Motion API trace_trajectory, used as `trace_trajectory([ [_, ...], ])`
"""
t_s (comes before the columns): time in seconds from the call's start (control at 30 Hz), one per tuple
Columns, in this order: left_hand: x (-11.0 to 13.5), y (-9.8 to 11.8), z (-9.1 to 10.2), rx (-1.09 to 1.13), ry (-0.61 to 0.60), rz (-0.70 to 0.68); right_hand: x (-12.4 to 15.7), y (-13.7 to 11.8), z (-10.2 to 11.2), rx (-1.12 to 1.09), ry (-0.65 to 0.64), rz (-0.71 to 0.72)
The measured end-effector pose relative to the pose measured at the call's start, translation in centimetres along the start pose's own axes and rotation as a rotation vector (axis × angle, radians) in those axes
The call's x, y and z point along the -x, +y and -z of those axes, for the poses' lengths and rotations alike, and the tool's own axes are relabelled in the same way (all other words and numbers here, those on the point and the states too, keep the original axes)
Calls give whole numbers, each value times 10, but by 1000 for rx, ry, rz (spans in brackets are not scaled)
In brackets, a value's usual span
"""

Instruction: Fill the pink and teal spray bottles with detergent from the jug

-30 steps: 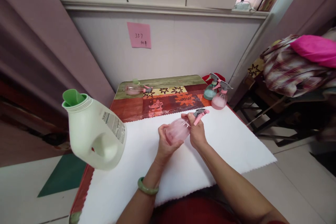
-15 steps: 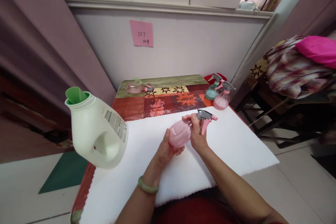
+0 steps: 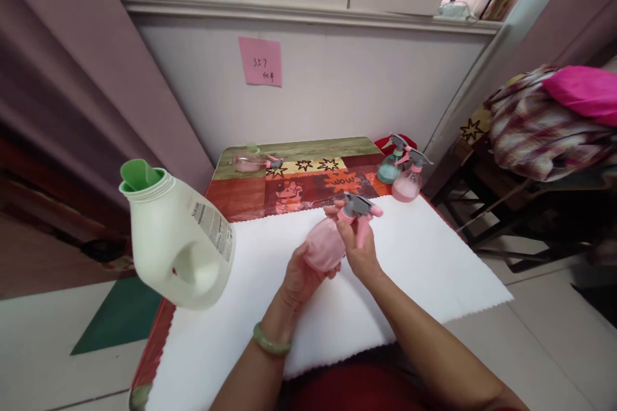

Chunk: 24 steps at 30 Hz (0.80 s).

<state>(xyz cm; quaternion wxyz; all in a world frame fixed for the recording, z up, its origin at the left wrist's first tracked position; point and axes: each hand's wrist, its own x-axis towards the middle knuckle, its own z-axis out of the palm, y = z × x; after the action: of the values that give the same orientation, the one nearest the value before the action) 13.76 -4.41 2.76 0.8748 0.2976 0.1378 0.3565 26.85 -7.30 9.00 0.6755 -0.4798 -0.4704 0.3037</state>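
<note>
The left hand [image 3: 301, 276] was wrapped around the bottom of the pink spray bottle [image 3: 324, 245], and the right hand [image 3: 359, 250] was wrapped around its neck, just under the gray and pink spray top [image 3: 357, 205]. I could not tell if a finger was squeezing the trigger. The bottle was tipped, up off the white mat [image 3: 424, 263], to the right of the big pale jug [image 3: 164, 250]. Half a second before, the spray top had pointed more away from the jug. Now it had turned and come a little closer to the jug's side, and the pink ring [image 3: 344, 216] under the top showed, where the thumb had hidden it. That seemed to mean the hands were still busy with the bottle's neck and had not put it down. The jug had not moved, and a green piece [image 3: 139, 174] stuck up from its mouth. Farther back than the jug and a bit to its right, a clear pink bottle [image 3: 248, 162] lay on its side on the table [image 3: 236, 196]. Farther back too, but far to the jug's right, stood a green bottle [image 3: 388, 171] and a bottle with pink liquid [image 3: 405, 187].
</note>
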Motion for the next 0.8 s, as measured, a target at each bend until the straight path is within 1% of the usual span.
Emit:
trace_trajectory([
  [0.07,-1,0,4,16,-66,108,1,-2,2,-64,-129,13],
  [0.1,-2,0,6,14,-95,167,0,-2,4,-91,-174,10],
  [0.17,-2,0,8,4,-119,261,-1,-1,8,-117,-223,9],
  [0.2,-2,0,9,4,-109,275,-1,0,9,-113,-228,11],
  [0.27,-2,0,7,3,-53,247,-2,-1,10,-100,-205,1],
  [0.37,0,0,0,-26,44,186,-2,-5,6,-95,-134,-33],
  [0.53,2,0,-11,-91,98,80,-1,-11,-3,-38,-71,-54],
  [0.67,2,1,-8,-72,161,62,5,-4,0,-53,-84,-22],
  [0.73,3,2,-6,-69,205,68,12,1,5,-34,-73,-45],
  [0.8,3,3,-3,-58,220,74,20,5,9,47,-62,-106],
])
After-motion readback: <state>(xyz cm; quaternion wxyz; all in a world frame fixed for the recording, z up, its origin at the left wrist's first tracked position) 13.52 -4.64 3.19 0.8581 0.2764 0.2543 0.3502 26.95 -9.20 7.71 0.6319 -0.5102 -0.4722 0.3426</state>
